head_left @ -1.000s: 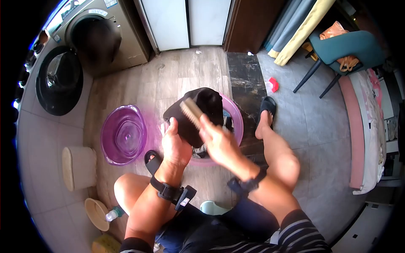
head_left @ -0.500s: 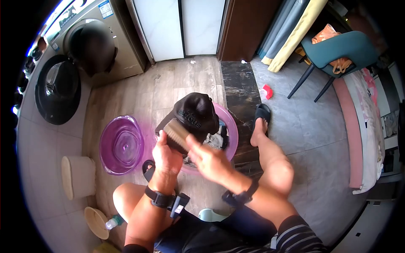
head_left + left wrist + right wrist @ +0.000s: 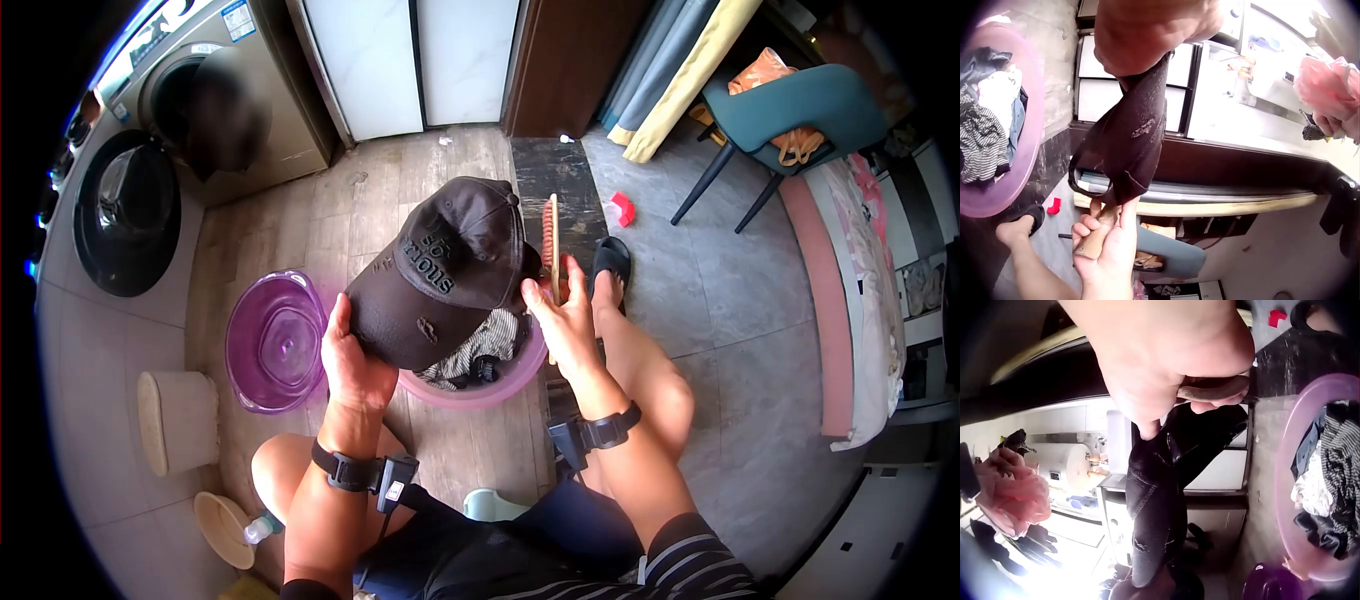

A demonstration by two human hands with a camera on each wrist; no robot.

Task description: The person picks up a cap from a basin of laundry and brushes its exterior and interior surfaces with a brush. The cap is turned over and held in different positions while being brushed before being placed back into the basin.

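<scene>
Dark brown baseball cap with raised lettering is the main thing here, held up between the two hands over a pink tub. Left hand grips it by the brim, thumb up along the edge and the other fingers tucked underneath, mostly hidden. Right hand is doing double duty: fingers curled around the handle of a wooden scrub brush, with the thumb and fingertips right at the side of the cap. The brush sticks up past those right fingers, reddish bristles facing the cap; can't tell if any of them touch it. Below the fingers there's laundry in the tub, including a striped garment, and off beyond the left fingers sits a purple basin. Brim shows a couple of frayed-looking patches. If I had to call it, this is a scrubbing job, and the step in hand is holding the cap up to check or reposition it, rather than actually brushing. Next move, imo: keep the left fingers firm on the brim, let the right fingertips come off the cap, then tip the brush so the bristles sit flat on whatever spot needs work.
</scene>
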